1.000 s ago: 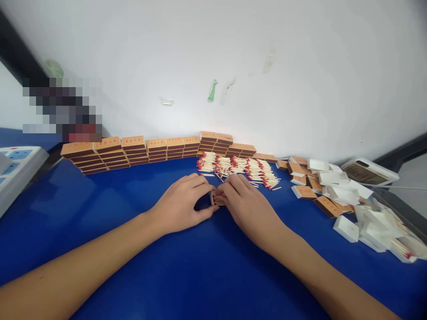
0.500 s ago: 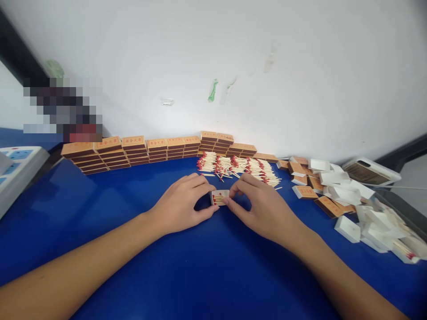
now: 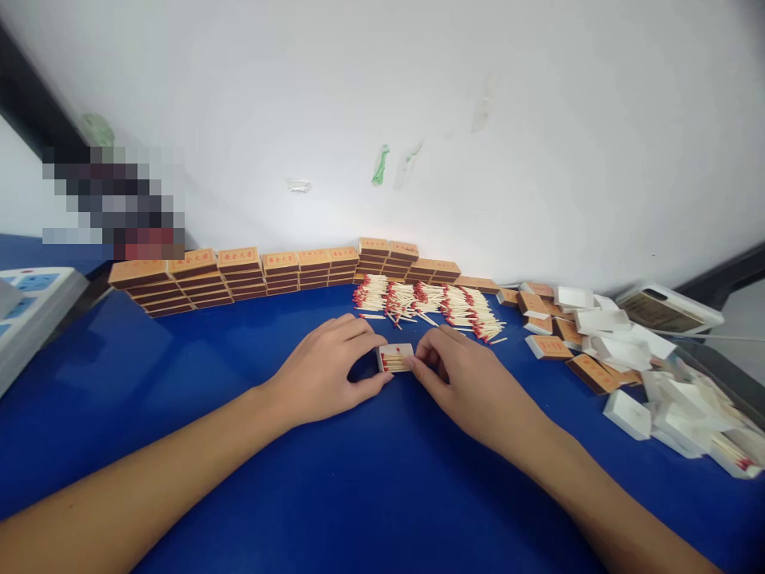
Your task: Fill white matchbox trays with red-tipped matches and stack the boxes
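Note:
Between my hands, on the blue table [image 3: 370,486], lies a small white matchbox tray [image 3: 402,348] with several red-headed matches [image 3: 394,363] in it. My left hand [image 3: 335,367] grips the tray's left end between thumb and index finger. At the right end, my right hand [image 3: 463,371] is closed, its fingers curled and its thumb tip on the tail ends of the matches. Just beyond the tray is a loose pile of matches [image 3: 427,301], their red heads mostly toward the left.
Stacked matchboxes [image 3: 280,271] line the white wall [image 3: 382,96]. To the right lie orange matchbox sleeves [image 3: 547,347] and white trays [image 3: 627,413], one tray [image 3: 732,454] with matches in it. A white device [image 3: 669,307] stands behind them. At far left is a white-and-blue object [image 3: 36,311].
My right hand's fingers have curled in more and drawn slightly right, uncovering more of the tray. The left hand keeps its grip.

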Motion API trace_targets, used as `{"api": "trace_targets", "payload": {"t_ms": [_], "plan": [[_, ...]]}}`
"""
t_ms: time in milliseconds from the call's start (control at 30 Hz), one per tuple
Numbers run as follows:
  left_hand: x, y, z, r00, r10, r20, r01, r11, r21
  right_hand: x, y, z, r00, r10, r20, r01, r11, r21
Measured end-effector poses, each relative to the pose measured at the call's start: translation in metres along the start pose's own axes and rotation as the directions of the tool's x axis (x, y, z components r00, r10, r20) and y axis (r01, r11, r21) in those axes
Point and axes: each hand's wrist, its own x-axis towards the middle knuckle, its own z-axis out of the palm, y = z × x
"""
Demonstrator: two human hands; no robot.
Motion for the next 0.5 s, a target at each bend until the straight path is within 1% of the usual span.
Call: {"api": "trace_targets", "payload": {"t_ms": [100,267,367,433,500], "plan": [[0.0,0.0,0.0,1.0,0.005,0.002,-0.005,1.0,0.007,-0.002,-0.002,-0.002,0.998,0.038,0.046,-0.038,0.999,-0.002],[0.0,0.0,0.0,1.0,-0.003,0.003,0.003,1.0,0.007,0.001,0.004,-0.009,0.995,0.025,0.097,-0.034,0.995,0.094],[0.0,0.0,0.0,1.0,-0.004,-0.012,0.004,1.0,0.003,0.006,0.02,-0.016,0.997,0.048,0.062,-0.054,0.994,0.09],[0.0,0.0,0.0,1.0,0.0,-0.025,0.0,1.0,-0.002,0.01,0.038,-0.022,0.998,0.057,0.011,-0.057,0.998,0.037],[-0.001,-0.001,0.0,0.999,0.006,-0.031,-0.007,1.0,-0.008,0.014,0.059,-0.027,0.999,0.04,-0.015,-0.04,0.999,-0.019]]}}
